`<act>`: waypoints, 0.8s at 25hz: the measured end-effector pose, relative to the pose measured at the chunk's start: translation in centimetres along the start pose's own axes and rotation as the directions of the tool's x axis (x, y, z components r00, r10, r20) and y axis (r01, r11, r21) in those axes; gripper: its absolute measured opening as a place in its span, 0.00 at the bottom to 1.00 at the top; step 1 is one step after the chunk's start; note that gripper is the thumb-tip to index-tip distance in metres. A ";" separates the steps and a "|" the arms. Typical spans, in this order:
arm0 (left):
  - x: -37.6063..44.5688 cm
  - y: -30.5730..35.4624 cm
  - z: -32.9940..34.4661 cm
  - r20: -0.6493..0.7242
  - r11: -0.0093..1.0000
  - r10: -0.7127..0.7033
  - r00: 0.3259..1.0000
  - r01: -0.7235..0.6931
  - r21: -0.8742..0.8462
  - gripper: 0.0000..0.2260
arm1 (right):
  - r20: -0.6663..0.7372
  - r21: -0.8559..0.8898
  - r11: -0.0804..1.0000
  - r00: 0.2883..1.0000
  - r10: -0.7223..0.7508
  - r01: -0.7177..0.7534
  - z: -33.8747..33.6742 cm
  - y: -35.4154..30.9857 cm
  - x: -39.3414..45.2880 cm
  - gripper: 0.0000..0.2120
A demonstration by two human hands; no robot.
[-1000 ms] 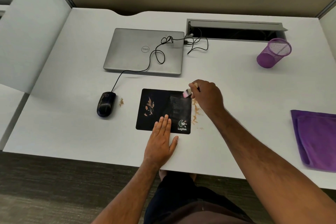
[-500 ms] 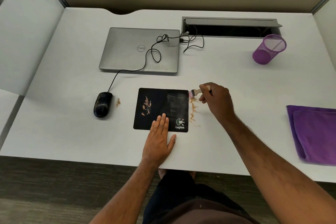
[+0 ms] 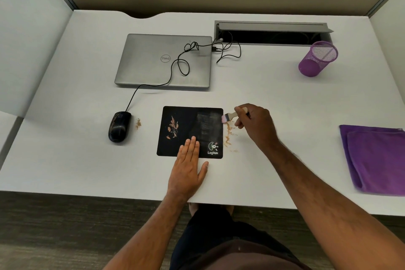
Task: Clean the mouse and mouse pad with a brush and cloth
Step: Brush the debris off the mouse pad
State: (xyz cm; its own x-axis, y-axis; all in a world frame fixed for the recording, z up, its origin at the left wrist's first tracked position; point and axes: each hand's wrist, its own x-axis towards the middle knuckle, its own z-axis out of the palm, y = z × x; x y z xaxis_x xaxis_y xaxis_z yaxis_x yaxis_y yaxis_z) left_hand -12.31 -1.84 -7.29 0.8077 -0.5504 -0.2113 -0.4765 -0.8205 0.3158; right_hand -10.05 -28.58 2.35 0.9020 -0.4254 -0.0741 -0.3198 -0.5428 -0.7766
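black rectangular mouse pad (image 3: 190, 131) lies flat on the white desk (image 3: 285, 103), left hand (image 3: 187, 169) pressing its near edge with straight fingers. right hand (image 3: 256, 125) grips a small pink-bristled wooden brush (image 3: 229, 116) at the pad's right edge, above tan crumbs (image 3: 228, 136). black corded mouse (image 3: 119, 126) lies left of the pad, folded purple cloth (image 3: 377, 158) far right.

- The flat rectangular mouse pad (image 3: 190, 131) is black, with a white logo and pale orange-tan smears.
- The glossy corded mouse (image 3: 119, 126) is black.
- The small wooden-handled brush (image 3: 230, 116) has pink bristles.
- The folded cloth (image 3: 377, 158) and the mesh cup (image 3: 317, 59) are purple.
- The closed laptop (image 3: 162, 61) is silver.
- The desk (image 3: 285, 98) is pale grey-white, flecked with tan crumbs (image 3: 229, 136).
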 end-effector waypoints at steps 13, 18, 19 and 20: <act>0.1 0.0 0.1 -0.003 1.000 0.005 1.000 -0.005 -0.006 0.35 | 0.068 0.008 0.996 0.993 -0.094 0.094 0.1 0.5 -0.8 0.10; 0.0 0.0 0.1 -0.002 1.000 0.007 1.000 -0.007 -0.008 0.35 | 0.022 0.014 0.995 0.995 -0.095 0.094 -0.3 0.9 -0.9 0.10; 0.0 0.0 0.1 0.000 1.000 0.006 1.000 -0.006 -0.009 0.35 | 0.059 0.032 0.994 0.992 -0.111 0.109 -0.4 1.0 -1.1 0.10; 0.0 0.0 0.1 -0.004 1.000 0.006 1.000 -0.006 -0.011 0.35 | 0.094 0.037 0.992 0.988 -0.120 0.117 -0.4 1.1 -1.3 0.10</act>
State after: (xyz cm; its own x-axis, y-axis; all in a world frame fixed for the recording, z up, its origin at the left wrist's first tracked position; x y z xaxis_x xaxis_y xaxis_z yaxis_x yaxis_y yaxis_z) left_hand -12.34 -1.86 -7.39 0.8063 -0.5544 -0.2060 -0.4771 -0.8156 0.3275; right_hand -11.72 -28.97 1.83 0.9570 -0.2874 -0.0393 -0.2016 -0.5614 -0.8026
